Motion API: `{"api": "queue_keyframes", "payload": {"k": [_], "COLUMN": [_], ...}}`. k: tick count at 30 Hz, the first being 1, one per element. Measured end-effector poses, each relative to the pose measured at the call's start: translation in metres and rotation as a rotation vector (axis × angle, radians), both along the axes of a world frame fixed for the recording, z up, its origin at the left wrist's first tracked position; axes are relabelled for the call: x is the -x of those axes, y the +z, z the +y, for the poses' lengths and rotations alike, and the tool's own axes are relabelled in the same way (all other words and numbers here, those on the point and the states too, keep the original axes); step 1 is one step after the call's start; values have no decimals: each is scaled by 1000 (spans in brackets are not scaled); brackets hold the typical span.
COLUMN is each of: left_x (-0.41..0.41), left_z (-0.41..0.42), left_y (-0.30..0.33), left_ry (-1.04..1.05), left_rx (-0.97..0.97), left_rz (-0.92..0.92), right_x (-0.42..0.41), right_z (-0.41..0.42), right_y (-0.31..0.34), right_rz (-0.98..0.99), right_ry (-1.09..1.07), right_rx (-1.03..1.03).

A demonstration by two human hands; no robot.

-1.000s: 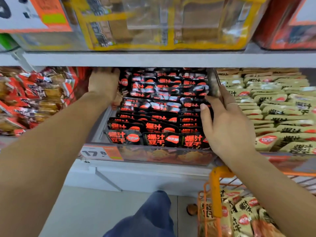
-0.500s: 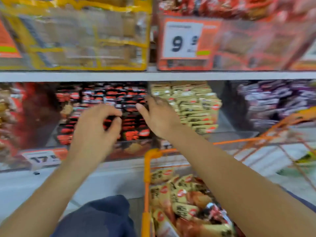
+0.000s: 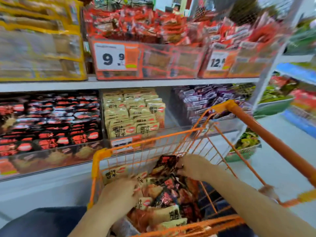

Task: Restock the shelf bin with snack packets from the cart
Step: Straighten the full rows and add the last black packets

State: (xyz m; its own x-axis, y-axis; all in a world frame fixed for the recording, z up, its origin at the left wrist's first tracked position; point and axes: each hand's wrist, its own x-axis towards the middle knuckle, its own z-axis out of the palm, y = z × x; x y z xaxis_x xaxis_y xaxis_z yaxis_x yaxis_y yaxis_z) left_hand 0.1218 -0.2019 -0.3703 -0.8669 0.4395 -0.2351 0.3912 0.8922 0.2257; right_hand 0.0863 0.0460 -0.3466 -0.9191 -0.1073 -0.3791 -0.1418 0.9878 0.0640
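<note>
Hands reach into the orange cart (image 3: 100,155). Right hand (image 3: 191,166) pinches a black packet (image 3: 165,164) by its edge, lifted above the heap of packets (image 3: 164,202). Left hand (image 3: 119,192) lies on the heap, fingers curled, seemingly gripping a beige packet (image 3: 113,174) through blur. Black-packet bin (image 3: 51,151) sits on the shelf, upper left.

Bright, even overhead lighting; shadows soft. Motion blur smears the whole frame, heaviest at far right. Wide-angle distortion bends the shelf (image 3: 130,82) edges.
</note>
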Motion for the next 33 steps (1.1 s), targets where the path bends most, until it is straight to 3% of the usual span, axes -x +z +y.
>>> {"api": "queue_keyframes", "payload": {"k": [4, 8, 12, 16, 20, 24, 27, 33], "left_x": [3, 1, -2, -3, -2, -3, -7, -15], "left_z": [-1, -1, -4, -3, -2, -3, -6, -28], "left_y": [-4, -2, -10, -7, 12, 32, 44, 63], "left_ry": [25, 39, 58, 141, 357, 565, 615, 566], "left_rx": [-27, -54, -79, -171, -575, -1049, -1244, -1240], "left_rz": [-4, 26, 75, 89, 106, -68, -110, -83], "right_x": [9, 12, 14, 14, 13, 4, -2, -3], "right_z": [-11, -27, -22, -20, -27, -38, -52, -92], "right_y": [-36, -57, -73, -56, -8, 36, 56, 71], "right_rz": [-424, -579, -408, -285, 62, 168, 151, 124], "right_ry": [-231, -144, -174, -209, -109, -140, -146, -45], "right_rx": [126, -48, 92, 541, 884, 1171, 1258, 1287]}}
